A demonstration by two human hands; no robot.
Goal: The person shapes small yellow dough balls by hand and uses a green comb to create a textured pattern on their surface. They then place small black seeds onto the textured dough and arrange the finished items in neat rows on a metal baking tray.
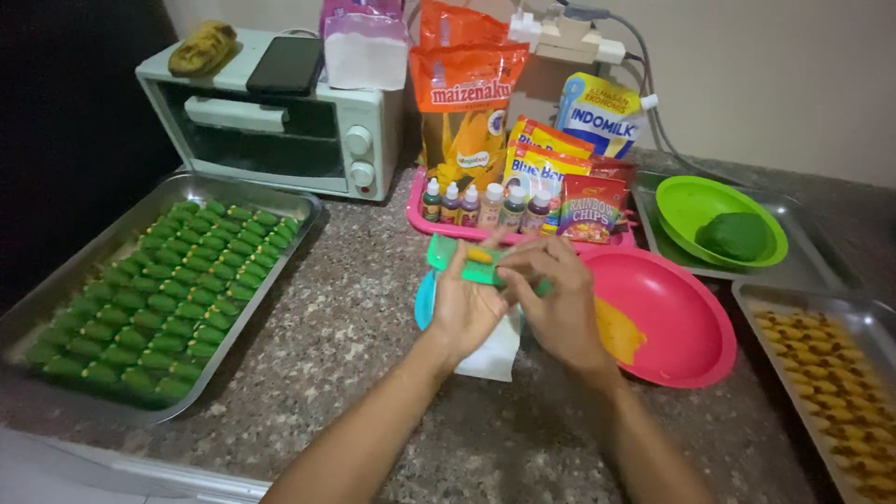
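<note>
My left hand [464, 303] holds a flat piece of green dough [467, 261] with a small yellow lump on it. My right hand [553, 294] meets it from the right, its fingers pinching the dough's edge. Both hands hover over a pale blue board [425, 301] with white paper [495, 355] on it. Just right of my hands sits a pink bowl [686, 322] with yellow filling [618, 334] inside. Behind it, a green bowl [695, 201] contains a ball of green dough [735, 235].
A metal tray [56, 289] at left carries several rows of green dough pieces [163, 294]. Another tray [873, 322] at right has yellow-brown pieces. A small white oven [271, 121], a pink basket [415, 219] of colouring bottles and food packets stand at the back.
</note>
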